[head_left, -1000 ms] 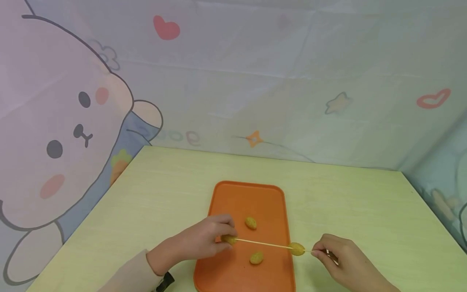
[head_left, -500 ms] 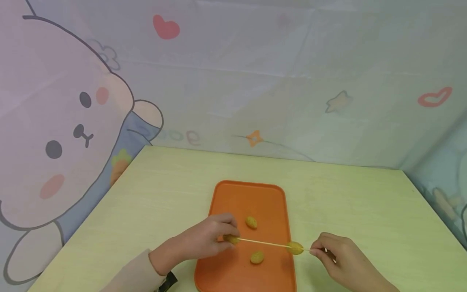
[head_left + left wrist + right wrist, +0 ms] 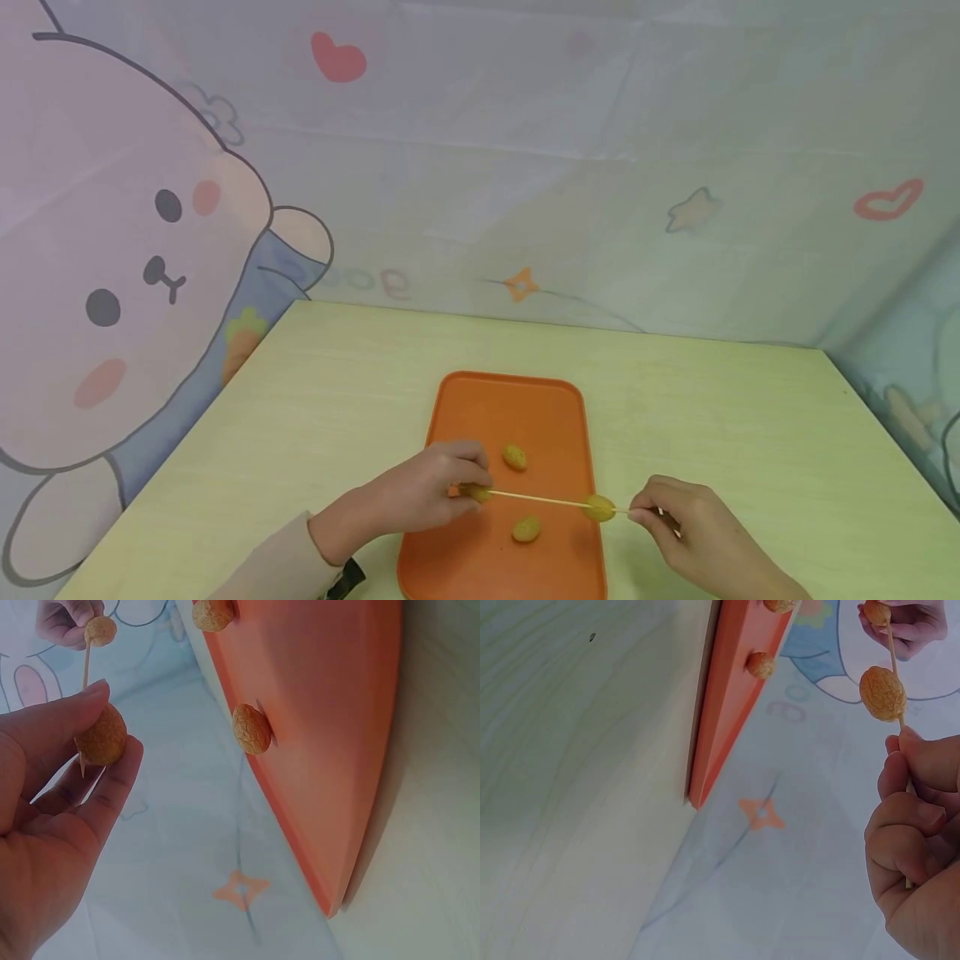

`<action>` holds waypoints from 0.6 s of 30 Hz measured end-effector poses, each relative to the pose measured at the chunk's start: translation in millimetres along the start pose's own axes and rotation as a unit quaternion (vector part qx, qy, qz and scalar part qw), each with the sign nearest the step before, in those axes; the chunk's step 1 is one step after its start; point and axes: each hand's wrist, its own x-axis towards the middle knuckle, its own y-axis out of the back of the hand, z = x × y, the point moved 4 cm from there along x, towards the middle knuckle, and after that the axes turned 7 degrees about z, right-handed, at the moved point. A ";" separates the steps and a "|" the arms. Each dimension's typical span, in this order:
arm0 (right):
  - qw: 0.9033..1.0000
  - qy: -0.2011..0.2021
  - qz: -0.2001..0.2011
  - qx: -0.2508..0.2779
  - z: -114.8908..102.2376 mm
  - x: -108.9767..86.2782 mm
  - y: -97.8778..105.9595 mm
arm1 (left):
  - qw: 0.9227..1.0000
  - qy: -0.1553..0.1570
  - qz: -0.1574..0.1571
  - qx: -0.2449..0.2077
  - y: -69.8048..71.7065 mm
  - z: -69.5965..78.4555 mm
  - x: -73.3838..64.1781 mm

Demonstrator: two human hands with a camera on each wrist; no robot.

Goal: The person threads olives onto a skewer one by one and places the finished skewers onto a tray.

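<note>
Over the tray, a thin wooden skewer (image 3: 536, 499) stretches between both hands. Its right part carries a wrinkled golden-brown ball (image 3: 599, 508), oval like a small potato. My right hand (image 3: 697, 525) pinches the skewer just right of that ball; in the right wrist view its other fingers are curled around the lower end. At the skewer's left end my left hand (image 3: 420, 492) holds a second wrinkled ball (image 3: 103, 736) between thumb and fingers. A pointed skewer tip (image 3: 82, 765) sticks out past this ball in the left wrist view.
An orange tray (image 3: 510, 400) lies on the pale wooden table (image 3: 360, 375). Two more wrinkled balls rest in it, a far ball (image 3: 514, 457) and a near ball (image 3: 527, 528). A printed cloth backdrop (image 3: 480, 167) hangs behind the table.
My right hand has moved slightly left, bringing the skewer and its ball closer to my left hand. The left hand has shifted a little right. The two balls in the tray stay put.
</note>
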 end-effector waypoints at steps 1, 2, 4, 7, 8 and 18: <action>1.000 -0.002 0.000 -0.001 -0.6 0.6 -0.3 | 1.000 0.001 0.000 0.001 0.1 0.1 0.1; 1.000 -0.004 0.000 -0.001 -1.2 1.2 -0.6 | 1.000 0.001 0.001 0.001 0.3 0.3 0.1; 1.000 -0.010 0.001 -0.004 -2.0 2.7 -1.1 | 1.000 0.000 0.004 0.000 1.1 0.8 0.2; 1.000 -0.013 0.003 -0.007 -3.3 5.4 -2.3 | 1.000 -0.002 0.009 -0.003 2.4 1.4 0.3; 1.000 -0.013 0.004 -0.007 -3.6 6.1 -2.7 | 1.000 -0.003 0.010 -0.003 2.8 1.6 0.3; 1.000 -0.003 0.012 -0.008 -4.6 8.9 -5.5 | 1.000 -0.009 0.014 0.000 1.7 0.7 1.6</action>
